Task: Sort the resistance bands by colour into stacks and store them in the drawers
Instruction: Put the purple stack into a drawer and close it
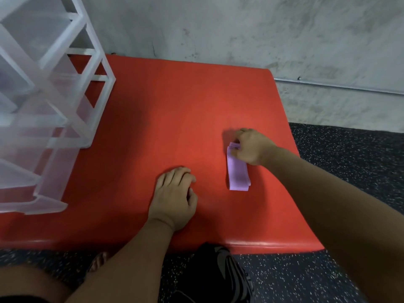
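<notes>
The frosted plastic drawers [50, 119] stand on the mat's left edge, their lower trays pulled out toward the person. The red mat [164, 101] is smooth and padded with rounded edges, and a wide bare stretch lies between the drawers and the hands. The left hand [175, 193] rests palm-down near the front edge, fingers loosely curled, holding nothing. Just to its right, apart from it, the purple bands [238, 173] lie flat in a folded stack. The right hand [251, 146] pinches the stack's far end. Speckled black floor [349, 154] borders the mat's right edge.
</notes>
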